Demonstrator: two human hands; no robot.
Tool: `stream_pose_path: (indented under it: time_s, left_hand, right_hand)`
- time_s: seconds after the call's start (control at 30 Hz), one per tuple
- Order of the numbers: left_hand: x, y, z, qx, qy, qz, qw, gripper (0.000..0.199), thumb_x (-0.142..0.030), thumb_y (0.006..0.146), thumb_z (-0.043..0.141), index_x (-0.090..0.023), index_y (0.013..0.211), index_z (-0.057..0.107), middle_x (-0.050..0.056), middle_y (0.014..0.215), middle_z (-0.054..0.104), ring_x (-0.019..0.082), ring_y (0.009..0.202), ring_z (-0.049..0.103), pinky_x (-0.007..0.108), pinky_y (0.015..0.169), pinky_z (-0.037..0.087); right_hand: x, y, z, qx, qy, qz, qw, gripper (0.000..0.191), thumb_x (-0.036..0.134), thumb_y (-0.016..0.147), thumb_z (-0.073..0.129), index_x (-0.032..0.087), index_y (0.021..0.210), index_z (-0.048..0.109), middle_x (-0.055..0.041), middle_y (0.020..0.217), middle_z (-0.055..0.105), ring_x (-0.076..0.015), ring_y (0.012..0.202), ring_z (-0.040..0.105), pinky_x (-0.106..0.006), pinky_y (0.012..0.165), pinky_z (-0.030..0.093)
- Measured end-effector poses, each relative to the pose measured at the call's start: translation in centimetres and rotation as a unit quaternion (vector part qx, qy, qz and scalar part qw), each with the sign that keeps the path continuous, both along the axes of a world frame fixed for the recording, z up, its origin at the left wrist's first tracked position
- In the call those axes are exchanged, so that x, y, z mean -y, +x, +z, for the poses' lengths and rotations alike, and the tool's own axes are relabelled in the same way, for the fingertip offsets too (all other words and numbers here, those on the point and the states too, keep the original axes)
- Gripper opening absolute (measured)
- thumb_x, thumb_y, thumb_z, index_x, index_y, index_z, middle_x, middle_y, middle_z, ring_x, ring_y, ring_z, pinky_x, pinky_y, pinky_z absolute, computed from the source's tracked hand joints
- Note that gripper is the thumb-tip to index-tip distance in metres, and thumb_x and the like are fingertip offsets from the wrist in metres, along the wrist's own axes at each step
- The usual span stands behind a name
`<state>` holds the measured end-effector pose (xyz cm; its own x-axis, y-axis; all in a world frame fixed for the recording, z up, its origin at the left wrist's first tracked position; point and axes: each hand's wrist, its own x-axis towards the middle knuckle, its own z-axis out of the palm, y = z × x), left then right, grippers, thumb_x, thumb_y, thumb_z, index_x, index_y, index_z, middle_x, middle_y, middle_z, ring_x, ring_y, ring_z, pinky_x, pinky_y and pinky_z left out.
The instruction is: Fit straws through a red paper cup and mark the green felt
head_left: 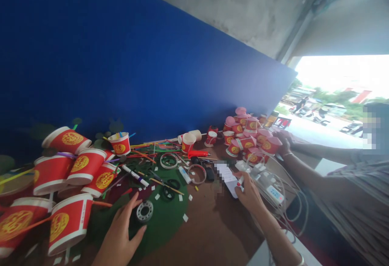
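Grey, hard-looking ring with a holed face [144, 211] lies on the green round patch [165, 226] of the brown desk [209, 213], well in from the back edge. The left hand [123, 227] is just beside it, thumb and fingers spread, gripping nothing; the curved grip seems shaped to the rim. Being round, the ring has no long axis; its hole faces up. The right hand [249, 195] pinches a small white-and-red piece [240, 181], a fingertip hold likely suited to its size; fingers hide which way it points. Near that grip, a white oblong sheet or screen [231, 184] slants, one end toward the back edge. Red paper cups with yellow emblems [86, 166] crowd the desk's left end, seemingly out of the hands' way.
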<state>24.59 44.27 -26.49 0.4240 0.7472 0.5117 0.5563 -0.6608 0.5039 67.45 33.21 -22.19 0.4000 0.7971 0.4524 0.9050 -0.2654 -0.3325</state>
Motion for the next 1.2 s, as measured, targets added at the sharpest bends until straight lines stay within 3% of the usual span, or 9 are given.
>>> stream_pose_path:
  time_s: [0.17, 0.33, 0.73, 1.2]
  left_hand:
    - [-0.1, -0.1, 0.0, -0.016, 0.003, -0.001, 1.000, 0.061, -0.030, 0.088, 0.047, -0.020, 0.142, 0.022, 0.011, 0.117, 0.062, 0.023, 0.107, 0.061, 0.038, 0.086, 0.055]
    - [-0.1, 0.0, -0.1, -0.010, 0.005, 0.001, 1.000, 0.061, -0.029, 0.087, 0.046, -0.020, 0.143, 0.022, 0.011, 0.116, 0.062, 0.023, 0.106, 0.061, 0.038, 0.086, 0.056]
    - [-0.1, -0.1, -0.2, -0.005, 0.009, -0.003, 1.000, 0.062, -0.029, 0.087, 0.047, -0.022, 0.143, 0.022, 0.010, 0.116, 0.063, 0.023, 0.105, 0.062, 0.037, 0.085, 0.055]
    - [-0.4, -0.1, -0.6, -0.010, 0.033, 0.000, 0.999, 0.060, -0.032, 0.089, 0.044, -0.021, 0.144, 0.021, 0.010, 0.114, 0.064, 0.023, 0.102, 0.063, 0.037, 0.081, 0.057]
  right_hand:
    - [-1.6, 0.8, 0.6, 0.008, -0.032, -0.005, 0.999, 0.041, 0.019, 0.066, 0.040, 0.017, 0.106, 0.045, -0.0052, 0.082, 0.057, -0.0220, 0.081, 0.054, -0.037, 0.080, 0.043]
    - [-2.4, 1.6, 0.7, 0.009, -0.047, 0.010, 0.999, 0.041, 0.016, 0.062, 0.039, 0.017, 0.103, 0.045, -0.0050, 0.082, 0.058, -0.0217, 0.084, 0.055, -0.036, 0.082, 0.042]
    - [-1.5, 1.7, 0.6, 0.002, -0.046, 0.002, 0.999, 0.043, 0.017, 0.062, 0.038, 0.016, 0.105, 0.046, -0.0022, 0.072, 0.053, -0.0201, 0.073, 0.052, -0.033, 0.072, 0.041]
    - [-1.4, 1.7, 0.3, -0.012, -0.040, 0.015, 0.999, 0.043, 0.016, 0.061, 0.038, 0.017, 0.103, 0.044, -0.0050, 0.082, 0.057, -0.0209, 0.080, 0.052, -0.035, 0.077, 0.040]
